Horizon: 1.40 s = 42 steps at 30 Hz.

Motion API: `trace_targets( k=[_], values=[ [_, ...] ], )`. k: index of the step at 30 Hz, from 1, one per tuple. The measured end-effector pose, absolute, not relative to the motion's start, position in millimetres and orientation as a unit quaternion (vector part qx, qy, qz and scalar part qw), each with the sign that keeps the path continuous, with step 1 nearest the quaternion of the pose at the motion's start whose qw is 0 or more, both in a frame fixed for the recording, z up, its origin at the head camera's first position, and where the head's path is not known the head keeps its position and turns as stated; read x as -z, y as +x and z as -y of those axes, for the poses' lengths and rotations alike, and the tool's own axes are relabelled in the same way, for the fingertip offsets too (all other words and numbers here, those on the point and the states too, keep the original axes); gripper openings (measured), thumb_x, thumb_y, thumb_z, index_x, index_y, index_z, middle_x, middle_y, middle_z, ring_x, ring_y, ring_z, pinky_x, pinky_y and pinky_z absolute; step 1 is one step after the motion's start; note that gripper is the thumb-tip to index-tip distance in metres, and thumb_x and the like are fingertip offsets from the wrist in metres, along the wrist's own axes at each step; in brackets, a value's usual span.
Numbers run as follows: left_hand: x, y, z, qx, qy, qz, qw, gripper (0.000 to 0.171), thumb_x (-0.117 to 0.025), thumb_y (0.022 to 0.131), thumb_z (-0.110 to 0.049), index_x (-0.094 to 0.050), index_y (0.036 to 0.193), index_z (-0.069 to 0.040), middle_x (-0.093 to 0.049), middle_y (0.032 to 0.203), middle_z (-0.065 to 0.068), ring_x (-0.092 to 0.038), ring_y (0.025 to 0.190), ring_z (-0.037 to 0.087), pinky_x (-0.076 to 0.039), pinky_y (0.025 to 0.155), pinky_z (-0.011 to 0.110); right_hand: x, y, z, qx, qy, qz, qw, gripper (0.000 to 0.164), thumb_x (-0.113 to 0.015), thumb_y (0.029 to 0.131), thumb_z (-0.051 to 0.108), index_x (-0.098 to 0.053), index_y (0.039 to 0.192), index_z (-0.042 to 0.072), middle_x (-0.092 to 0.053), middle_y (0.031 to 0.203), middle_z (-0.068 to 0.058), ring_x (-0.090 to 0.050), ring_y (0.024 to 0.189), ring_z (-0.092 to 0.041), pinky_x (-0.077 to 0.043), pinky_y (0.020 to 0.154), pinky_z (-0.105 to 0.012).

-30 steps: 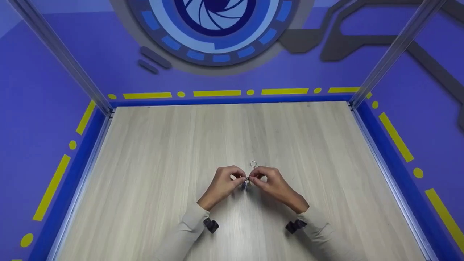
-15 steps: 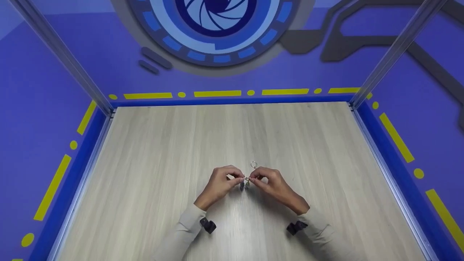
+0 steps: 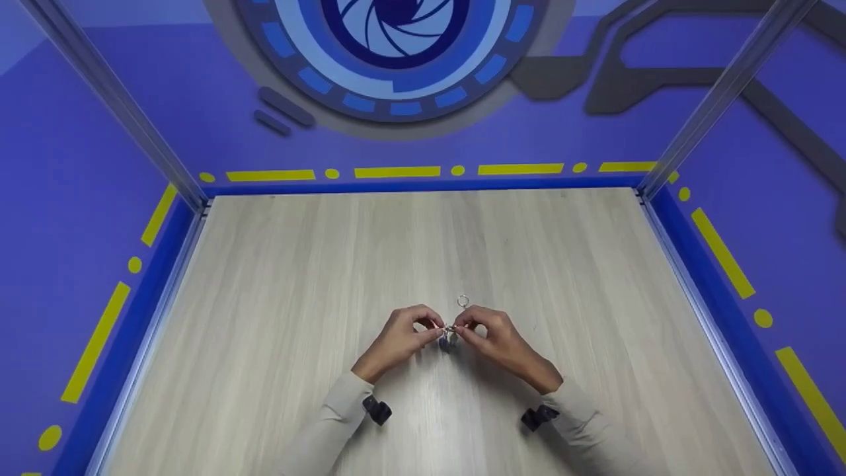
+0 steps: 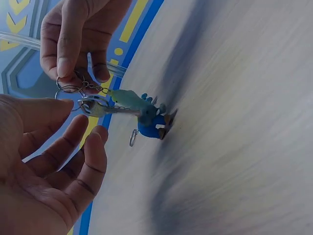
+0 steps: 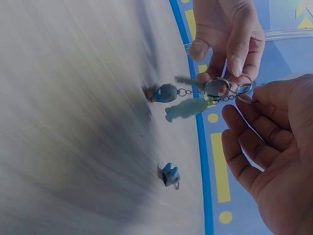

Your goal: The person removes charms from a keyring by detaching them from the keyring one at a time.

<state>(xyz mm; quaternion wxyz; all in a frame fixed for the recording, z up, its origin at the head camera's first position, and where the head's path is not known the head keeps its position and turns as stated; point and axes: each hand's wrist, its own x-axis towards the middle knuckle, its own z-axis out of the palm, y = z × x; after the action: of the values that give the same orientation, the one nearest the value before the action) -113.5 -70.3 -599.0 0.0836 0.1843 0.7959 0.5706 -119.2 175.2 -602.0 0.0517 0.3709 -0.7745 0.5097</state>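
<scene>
In the head view my left hand (image 3: 404,332) and right hand (image 3: 494,332) meet over the table, fingertips close together. Each pinches a metal split ring between thumb and finger; the rings (image 5: 243,84) are linked or overlap between them. From the rings hang a pale green figure charm (image 5: 188,108), a blurred metal key (image 4: 124,111) and a small blue figure charm (image 5: 165,93) on a short chain. Another blue charm (image 5: 169,175) lies on the table below, in the right wrist view. Its ring (image 3: 463,301) shows just beyond my right fingers in the head view; the rest is hidden there.
The pale wood-grain table (image 3: 297,277) is bounded by blue walls (image 3: 456,145) with yellow marks and metal corner posts (image 3: 694,112). Black wrist cameras (image 3: 377,410) sit on both sleeves.
The left hand has shifted slightly left, and the rings between the fingertips show a little more. The hanging charms have swung. The right hand stays almost in place.
</scene>
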Motion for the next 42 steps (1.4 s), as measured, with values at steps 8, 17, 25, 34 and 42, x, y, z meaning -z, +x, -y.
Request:
trace_targets(
  k=[8, 17, 25, 34, 42],
  values=[
    [595.0, -115.8, 64.5, -0.555, 0.207, -0.803, 0.062, 0.006, -0.080, 0.098, -0.005, -0.078, 0.098, -0.010, -0.077, 0.099, 0.000, -0.068, 0.094, 0.011, -0.053, 0.077, 0.029, 602.2, -119.6, -173.3, -0.506, 0.375, 0.774, 0.063, 0.008, -0.076, 0.100, -0.007, -0.075, 0.100, 0.001, -0.077, 0.095, -0.007, -0.072, 0.085, -0.018, -0.061, 0.075, -0.032],
    [597.0, -115.9, 61.8, -0.552, 0.200, -0.807, 0.066, 0.002, -0.080, 0.100, -0.010, -0.079, 0.098, -0.008, -0.078, 0.101, 0.001, -0.068, 0.096, 0.010, -0.053, 0.080, 0.027, 606.6, -120.7, -175.0, -0.512, 0.385, 0.764, 0.068, 0.007, -0.074, 0.104, 0.002, -0.073, 0.098, -0.002, -0.077, 0.095, -0.011, -0.073, 0.084, -0.028, -0.061, 0.078, -0.031],
    [596.1, -113.5, 57.8, -0.551, 0.205, -0.807, 0.058, 0.008, -0.080, 0.100, -0.008, -0.079, 0.095, -0.014, -0.076, 0.098, -0.008, -0.069, 0.095, 0.010, -0.052, 0.076, 0.025, 609.6, -120.8, -174.4, -0.503, 0.379, 0.773, 0.073, 0.007, -0.078, 0.097, -0.009, -0.074, 0.098, -0.003, -0.077, 0.093, -0.013, -0.074, 0.083, -0.032, -0.063, 0.073, -0.045],
    [597.1, -114.2, 59.3, -0.559, 0.209, -0.801, 0.049, 0.007, -0.082, 0.099, -0.009, -0.080, 0.094, -0.014, -0.077, 0.100, -0.002, -0.066, 0.092, 0.009, -0.051, 0.072, 0.023, 606.7, -121.8, -177.4, -0.512, 0.398, 0.757, 0.084, 0.004, -0.077, 0.100, -0.005, -0.076, 0.099, -0.001, -0.078, 0.095, -0.008, -0.074, 0.083, -0.027, -0.063, 0.074, -0.037],
    [597.4, -113.7, 61.0, -0.580, 0.202, -0.787, 0.048, 0.008, -0.082, 0.100, -0.010, -0.081, 0.095, -0.016, -0.078, 0.105, 0.004, -0.066, 0.094, 0.013, -0.053, 0.073, 0.024, 604.8, -119.5, -179.1, -0.516, 0.382, 0.762, 0.087, 0.020, -0.079, 0.093, -0.013, -0.078, 0.100, 0.005, -0.078, 0.096, -0.005, -0.074, 0.084, -0.026, -0.061, 0.075, -0.035]
  ],
)
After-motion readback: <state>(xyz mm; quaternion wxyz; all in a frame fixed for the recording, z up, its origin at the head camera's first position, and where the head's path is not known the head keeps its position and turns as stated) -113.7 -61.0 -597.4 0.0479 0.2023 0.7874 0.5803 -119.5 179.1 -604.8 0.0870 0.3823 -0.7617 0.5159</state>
